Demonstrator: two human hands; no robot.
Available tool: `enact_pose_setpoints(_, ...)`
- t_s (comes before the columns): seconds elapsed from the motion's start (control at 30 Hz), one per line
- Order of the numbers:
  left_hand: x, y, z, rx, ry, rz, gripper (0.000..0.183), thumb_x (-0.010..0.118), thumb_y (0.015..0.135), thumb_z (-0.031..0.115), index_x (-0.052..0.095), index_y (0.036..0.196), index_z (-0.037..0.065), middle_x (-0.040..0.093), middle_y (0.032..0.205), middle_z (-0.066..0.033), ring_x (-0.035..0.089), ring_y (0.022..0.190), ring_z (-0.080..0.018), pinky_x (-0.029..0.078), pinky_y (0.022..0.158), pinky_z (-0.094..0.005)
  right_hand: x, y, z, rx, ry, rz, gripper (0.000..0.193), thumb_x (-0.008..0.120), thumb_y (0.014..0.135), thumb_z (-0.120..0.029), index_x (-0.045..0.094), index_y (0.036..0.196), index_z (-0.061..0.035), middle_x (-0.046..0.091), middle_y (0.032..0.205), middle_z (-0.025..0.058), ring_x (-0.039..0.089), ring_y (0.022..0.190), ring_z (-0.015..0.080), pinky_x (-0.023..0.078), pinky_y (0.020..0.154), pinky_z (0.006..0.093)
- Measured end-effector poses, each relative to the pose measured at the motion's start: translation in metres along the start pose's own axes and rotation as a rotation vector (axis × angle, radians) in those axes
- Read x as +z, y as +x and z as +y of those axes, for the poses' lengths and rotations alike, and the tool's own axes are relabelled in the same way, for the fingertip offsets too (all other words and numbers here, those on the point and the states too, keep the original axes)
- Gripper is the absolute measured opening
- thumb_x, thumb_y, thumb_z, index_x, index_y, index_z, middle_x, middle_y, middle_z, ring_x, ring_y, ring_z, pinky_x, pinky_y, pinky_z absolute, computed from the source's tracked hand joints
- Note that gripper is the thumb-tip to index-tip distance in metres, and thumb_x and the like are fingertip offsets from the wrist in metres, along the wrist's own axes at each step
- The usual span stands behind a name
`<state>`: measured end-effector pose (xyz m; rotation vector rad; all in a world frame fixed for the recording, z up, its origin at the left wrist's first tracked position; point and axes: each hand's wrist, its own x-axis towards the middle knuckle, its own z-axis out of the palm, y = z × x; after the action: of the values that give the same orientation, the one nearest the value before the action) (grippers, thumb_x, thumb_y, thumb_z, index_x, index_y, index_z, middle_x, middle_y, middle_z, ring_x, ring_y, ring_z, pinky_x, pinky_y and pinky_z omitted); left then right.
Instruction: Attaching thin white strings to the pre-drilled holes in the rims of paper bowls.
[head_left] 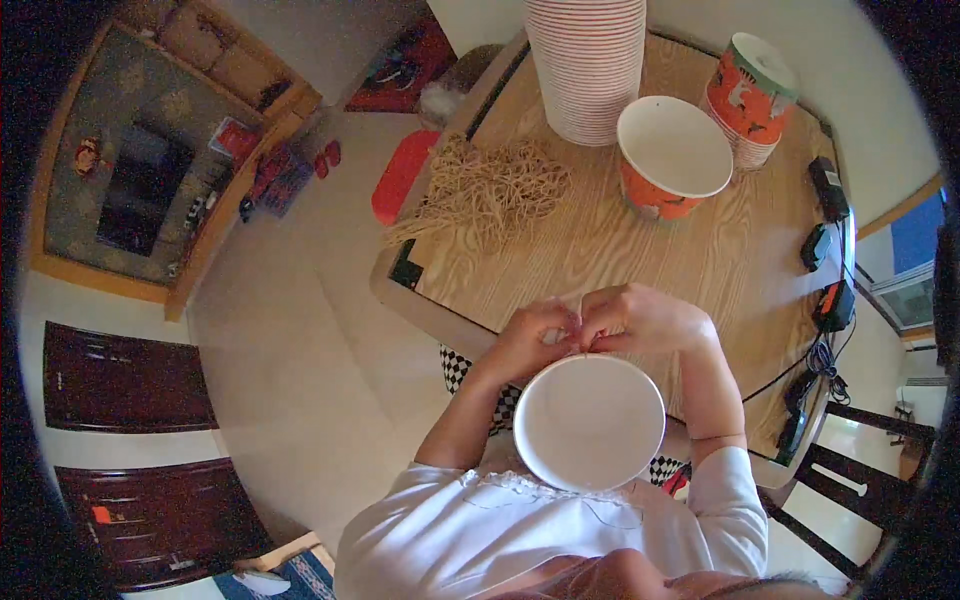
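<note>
Here at the near edge of the wooden table [700, 262], the white tub [590, 422] sits against the person's front, and it looks mid-job, unfinished. Left hand [528, 340] and right hand [648, 318] curl in together at its far rim, fingers bent; how tightly they close, and on what, I can't tell. Plenty seems left: loose strings [500, 190] heap at the table's left side, a tall tub stack [588, 75] towers at its far edge.

Two hands [535, 340] [645, 318], two single tubs [590, 422] [672, 155], two tub stacks [588, 65] [748, 100], one strand heap [495, 190]
</note>
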<state>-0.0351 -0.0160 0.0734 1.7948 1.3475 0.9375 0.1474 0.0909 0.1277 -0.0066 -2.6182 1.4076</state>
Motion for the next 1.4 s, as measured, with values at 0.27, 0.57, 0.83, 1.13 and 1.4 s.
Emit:
enact_pose_setpoints(0.27,-0.001,0.001,0.004,0.089,0.036,-0.003,0.01,0.067,0.07,0.006,0.061,0.078,0.004,0.061,0.083,-0.0093,0.058,0.082,-0.0272,0.047,0.072,-0.0358,0.004,-0.002,-0.001,0.006,-0.019,-0.034,0.011,0.066,0.073,-0.009,0.064,0.083,-0.0062,0.061,0.084,0.0093,0.059,0.083,0.0274,0.048,0.073,0.0368)
enact_pose_setpoints(0.57,-0.003,0.0,0.006,0.146,0.095,0.026,0.015,0.07,0.069,0.006,0.056,0.077,0.006,0.059,0.082,-0.0047,0.057,0.083,-0.025,0.046,0.074,-0.0351,0.004,-0.002,-0.005,-0.096,0.014,-0.024,0.01,0.066,0.074,-0.01,0.063,0.081,-0.0048,0.062,0.085,0.01,0.06,0.083,0.0283,0.048,0.072,0.0373)
enact_pose_setpoints(0.83,-0.006,-0.004,-0.002,0.117,0.124,-0.064,0.023,0.069,0.068,0.009,0.058,0.088,0.006,0.059,0.089,-0.0078,0.057,0.088,-0.0282,0.046,0.079,-0.037,0.006,-0.004,-0.007,-0.049,0.029,-0.076,0.009,0.065,0.076,-0.011,0.063,0.082,-0.0045,0.061,0.084,0.0111,0.059,0.083,0.0292,0.048,0.072,0.0375)
enact_pose_setpoints(1.13,-0.005,-0.011,-0.001,-0.102,-0.093,0.074,0.009,0.061,0.082,0.009,0.059,0.088,0.003,0.064,0.086,-0.0064,0.061,0.084,-0.0177,0.047,0.079,-0.03,-0.006,-0.016,-0.03,0.18,-0.041,0.043,0.028,0.064,0.077,-0.025,0.058,0.098,-0.0092,0.061,0.091,0.0117,0.061,0.082,0.0312,0.048,0.068,0.0402)
enact_pose_setpoints(1.4,-0.035,-0.022,0.04,-0.236,-0.373,0.228,0.007,0.061,0.084,0.005,0.057,0.089,0.003,0.059,0.086,-0.0019,0.056,0.084,-0.0092,0.046,0.078,-0.0245,-0.002,-0.023,-0.06,0.256,-0.351,0.032,0.032,0.063,0.075,-0.015,0.052,0.105,-0.0119,0.06,0.094,0.0099,0.06,0.087,0.0319,0.051,0.069,0.0422)
